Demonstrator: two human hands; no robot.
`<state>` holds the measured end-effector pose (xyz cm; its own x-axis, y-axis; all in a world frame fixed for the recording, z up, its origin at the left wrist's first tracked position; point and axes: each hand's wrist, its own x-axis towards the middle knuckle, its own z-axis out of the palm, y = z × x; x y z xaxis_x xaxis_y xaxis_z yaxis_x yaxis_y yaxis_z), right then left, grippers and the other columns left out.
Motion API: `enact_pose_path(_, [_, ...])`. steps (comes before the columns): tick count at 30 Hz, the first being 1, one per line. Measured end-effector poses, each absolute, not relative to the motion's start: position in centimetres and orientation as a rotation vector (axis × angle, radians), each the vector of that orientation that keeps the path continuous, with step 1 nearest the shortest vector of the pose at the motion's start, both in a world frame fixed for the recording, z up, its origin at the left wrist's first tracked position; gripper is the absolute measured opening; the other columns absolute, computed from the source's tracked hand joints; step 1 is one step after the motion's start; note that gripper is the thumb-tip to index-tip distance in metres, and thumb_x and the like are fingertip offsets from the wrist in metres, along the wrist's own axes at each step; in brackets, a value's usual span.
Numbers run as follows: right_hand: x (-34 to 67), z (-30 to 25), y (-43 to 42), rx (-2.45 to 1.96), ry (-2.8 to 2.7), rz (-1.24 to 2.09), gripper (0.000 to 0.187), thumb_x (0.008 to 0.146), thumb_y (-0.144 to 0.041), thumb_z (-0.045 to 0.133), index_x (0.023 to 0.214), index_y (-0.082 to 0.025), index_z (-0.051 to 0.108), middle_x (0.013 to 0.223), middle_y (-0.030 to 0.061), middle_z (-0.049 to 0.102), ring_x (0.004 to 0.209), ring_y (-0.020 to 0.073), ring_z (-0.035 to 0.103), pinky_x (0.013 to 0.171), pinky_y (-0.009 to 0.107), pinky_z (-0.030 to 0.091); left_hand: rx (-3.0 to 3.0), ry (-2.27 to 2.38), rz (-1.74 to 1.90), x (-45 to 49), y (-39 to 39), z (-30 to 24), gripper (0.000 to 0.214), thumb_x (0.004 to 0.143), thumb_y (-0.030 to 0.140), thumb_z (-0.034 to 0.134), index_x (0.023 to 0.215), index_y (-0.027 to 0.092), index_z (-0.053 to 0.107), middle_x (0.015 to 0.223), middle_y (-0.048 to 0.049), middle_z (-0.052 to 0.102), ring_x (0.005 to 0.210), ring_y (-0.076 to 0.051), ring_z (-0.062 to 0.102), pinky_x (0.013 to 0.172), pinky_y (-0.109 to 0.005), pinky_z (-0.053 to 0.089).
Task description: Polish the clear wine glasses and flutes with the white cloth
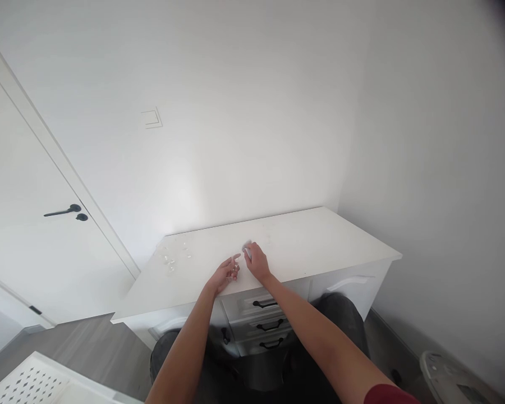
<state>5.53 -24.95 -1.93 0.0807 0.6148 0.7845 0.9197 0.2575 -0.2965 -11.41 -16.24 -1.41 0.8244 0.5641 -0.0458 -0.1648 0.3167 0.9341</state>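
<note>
My left hand (224,275) is above the front part of the white cabinet top (320,241), its fingers curled around a small clear, shiny object (236,267). The object's exact kind is too small to make out. Just to the right, my right hand (258,262) pinches a small pale grey piece (247,247) that looks soft, like cloth or tissue. The two hands are close together, with a narrow gap between them. Several small clear, glassy pieces (171,268) lie on the left part of the top.
A white wall stands behind the cabinet, with a light switch (151,118). To the left is a white door with a black handle (63,210). Drawers with black pulls (270,325) face my knees. A pale appliance (450,379) sits at the lower right.
</note>
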Motion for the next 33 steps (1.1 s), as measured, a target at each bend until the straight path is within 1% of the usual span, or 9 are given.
enact_pose_path(5, [5.66,-2.09,-25.01,-1.417,-1.751,-0.389,0.025,0.101,-0.035,0.058,0.115,-0.015,0.063,0.114,0.0090,0.062,0.096,0.0171,0.063,0.084,0.033,0.057,1.150,0.398,0.527,-11.32,-16.23,-1.43,0.031,0.100,0.035,0.060,0.120,0.011,0.059,0.104,-0.0077,0.062,0.082,-0.015,0.063,0.071,-0.028,0.057])
enact_pose_path(10, [5.84,-2.14,-24.87,-1.526,-1.606,-0.394,0.026,0.102,-0.031,0.057,0.121,-0.014,0.060,0.116,0.0096,0.061,0.099,0.0186,0.063,0.086,0.036,0.057,1.162,0.399,0.498,-11.40,-16.27,-1.21,0.034,0.100,0.035,0.060,0.125,0.012,0.058,0.109,-0.0090,0.062,0.084,-0.016,0.064,0.073,-0.030,0.058])
enact_pose_path(15, [5.79,-2.51,-24.92,-1.492,-1.739,-0.343,0.024,0.102,-0.034,0.058,0.115,-0.014,0.063,0.109,0.0081,0.063,0.090,0.0154,0.064,0.080,0.031,0.057,1.150,0.398,0.526,-11.26,-16.31,-1.22,0.031,0.100,0.036,0.060,0.119,0.011,0.060,0.106,-0.0087,0.062,0.085,-0.016,0.064,0.074,-0.030,0.057])
enact_pose_path(20, [5.88,-2.33,-25.19,-1.542,-1.657,-0.353,0.025,0.103,-0.032,0.056,0.120,-0.014,0.061,0.114,0.0092,0.062,0.095,0.0175,0.064,0.084,0.035,0.057,1.137,0.402,0.471,-11.14,-16.17,-1.50,0.030,0.099,0.034,0.061,0.117,0.010,0.061,0.102,-0.0079,0.063,0.082,-0.015,0.064,0.072,-0.029,0.057])
enact_pose_path(24, [5.31,-2.20,-25.28,-1.476,-1.786,-0.329,0.026,0.101,-0.033,0.059,0.119,-0.014,0.062,0.114,0.0090,0.062,0.096,0.0174,0.064,0.083,0.034,0.057,1.104,0.416,0.492,-11.14,-16.08,-1.52,0.031,0.100,0.038,0.059,0.112,0.010,0.061,0.097,-0.0069,0.063,0.077,-0.013,0.063,0.069,-0.027,0.056])
enact_pose_path(29, [5.07,-2.25,-25.12,-1.526,-1.709,-0.354,0.028,0.102,-0.031,0.058,0.124,-0.014,0.059,0.118,0.0099,0.061,0.099,0.0190,0.064,0.086,0.036,0.057,1.091,0.416,0.525,-11.32,-16.33,-1.24,0.035,0.101,0.039,0.058,0.121,0.011,0.059,0.100,-0.0072,0.062,0.077,-0.014,0.063,0.068,-0.027,0.056])
enact_pose_path(33, [5.23,-2.30,-25.08,-1.499,-1.766,-0.363,0.025,0.102,-0.032,0.058,0.120,-0.015,0.062,0.118,0.0097,0.061,0.099,0.0183,0.064,0.086,0.035,0.057,1.095,0.423,0.557,-11.29,-16.35,-1.06,0.033,0.100,0.037,0.059,0.121,0.011,0.058,0.104,-0.0080,0.062,0.081,-0.015,0.063,0.070,-0.028,0.057])
